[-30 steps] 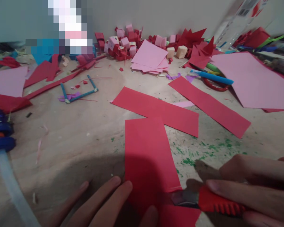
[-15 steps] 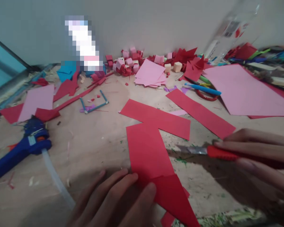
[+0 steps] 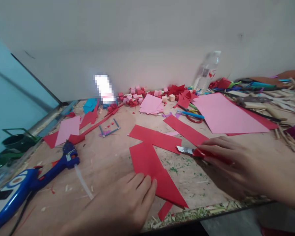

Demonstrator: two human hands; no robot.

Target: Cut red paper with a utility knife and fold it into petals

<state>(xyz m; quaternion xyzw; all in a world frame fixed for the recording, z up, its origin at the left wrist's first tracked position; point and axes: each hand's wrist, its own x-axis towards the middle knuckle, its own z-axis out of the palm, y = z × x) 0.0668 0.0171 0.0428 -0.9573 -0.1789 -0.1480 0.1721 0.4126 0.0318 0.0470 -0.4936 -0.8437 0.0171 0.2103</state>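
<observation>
A folded piece of red paper [image 3: 146,157] lies near the front edge of the table. My left hand [image 3: 127,198] is on its left side, fingers bent and together, gripping the paper; the thumb is largely hidden. In my right hand [image 3: 231,160] is a red utility knife [image 3: 198,153], its blade out and pointing left. The blade tip is over or beside the right end of a red paper strip [image 3: 153,137]; I cannot tell if they touch. A second red strip [image 3: 184,129] runs diagonally behind the knife, and a smaller red scrap [image 3: 165,210] sits at the edge.
At the left lies a blue glue gun [image 3: 70,157] with a glue stick protruding. Pink sheets [image 3: 229,113], scissors [image 3: 195,119], small cubes [image 3: 135,97] and a plastic bottle [image 3: 206,72] stand or lie farther back. A blurred lit screen [image 3: 104,88] leans against the wall.
The view has pulled back and tilted up. My left fingers have curled and closed at the red paper. The knife, still in my right hand, has come nearer the strip's right end.
</observation>
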